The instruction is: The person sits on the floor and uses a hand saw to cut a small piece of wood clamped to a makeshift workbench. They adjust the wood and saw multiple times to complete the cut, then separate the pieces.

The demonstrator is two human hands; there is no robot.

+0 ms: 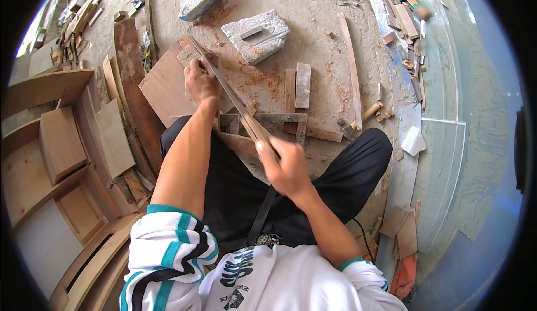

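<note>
My right hand (286,165) is wrapped round the wooden handle of a hand saw, slightly smeared by motion. The long narrow saw blade (226,87) runs away from it to the far left, seen nearly edge-on. Beside the blade's far end, my left hand (201,81) has its fingers curled on a small pale wooden piece (187,54), pressing it against a square plywood board (162,81). Under the board and blade, between my knees, stands a low wooden frame (263,118). Whether the teeth touch the wood cannot be made out.
Two rough pale stone blocks (202,0) (263,45) lie ahead, the nearer bearing a small grey bar (251,33). Sawdust (268,84) covers the floor. Wooden cabinet parts (61,143) crowd the left; glass sheets (442,182) and offcuts (405,20) line the right.
</note>
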